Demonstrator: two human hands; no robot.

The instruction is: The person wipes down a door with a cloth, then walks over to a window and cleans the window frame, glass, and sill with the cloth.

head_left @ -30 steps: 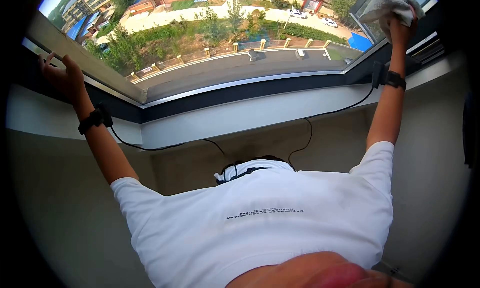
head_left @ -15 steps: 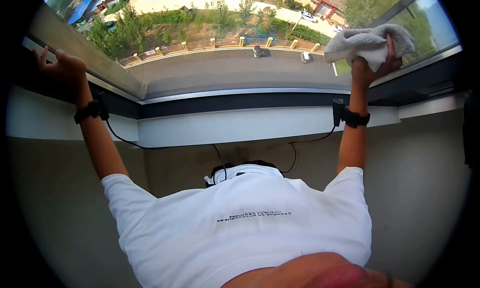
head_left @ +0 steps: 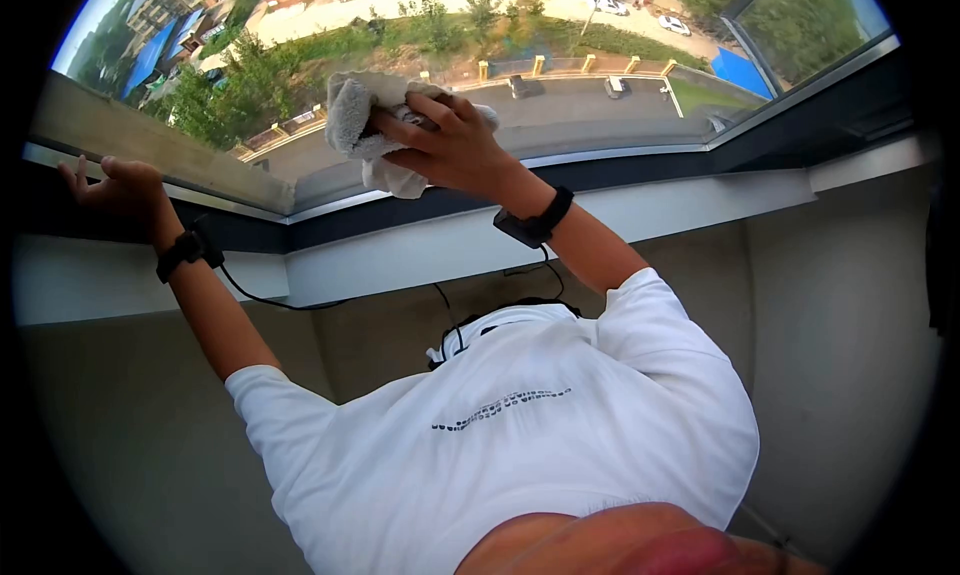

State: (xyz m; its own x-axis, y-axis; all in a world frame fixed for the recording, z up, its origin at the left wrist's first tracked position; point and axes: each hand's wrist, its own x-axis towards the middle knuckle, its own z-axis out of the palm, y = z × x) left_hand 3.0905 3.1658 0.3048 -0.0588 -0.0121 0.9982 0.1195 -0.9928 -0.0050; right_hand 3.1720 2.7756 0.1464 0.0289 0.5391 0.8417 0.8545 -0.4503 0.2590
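Note:
My right hand (head_left: 458,147) grips a crumpled white towel (head_left: 350,117) in front of the window glass (head_left: 570,135), left of the middle. Some of the cloth sticks out past the fingertips, and part of it is hidden under the hand. At the far left, my left hand (head_left: 120,190) rests by the dark window frame (head_left: 245,230). Its fingers are spread and it holds nothing. Whether the palm presses on the frame I cannot tell.
Below the frame runs a white sill (head_left: 400,258). Black wrist straps (head_left: 185,255) sit on both forearms, with thin cables (head_left: 255,293) leading toward my body. Outside, far below, lie a road, a fence (head_left: 540,67), trees and parked cars.
My right hand has swept the towel from the right side of the window to left of the middle. My left hand stays by the frame; the view has turned slightly.

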